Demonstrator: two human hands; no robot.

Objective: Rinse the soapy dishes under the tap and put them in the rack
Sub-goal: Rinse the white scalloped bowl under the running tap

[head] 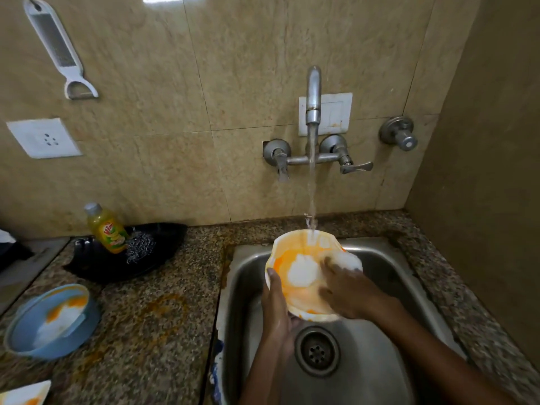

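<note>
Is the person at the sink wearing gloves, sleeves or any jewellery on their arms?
No. The left hand and right hand are bare, without gloves. Both forearms are uncovered as far as the picture shows, with no sleeves, watch, bangles or rings visible. The left hand and wrist look wet and shiny.

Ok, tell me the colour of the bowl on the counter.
Blue bowl, smeared orange inside; head view.

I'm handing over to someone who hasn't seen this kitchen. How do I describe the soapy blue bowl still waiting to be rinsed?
Start at the steel sink and move left across the speckled granite counter. Near its front left edge sits the blue bowl, round, with white foam and orange streaks inside. Unlike the white bowl under the tap, no hand holds it.
</note>
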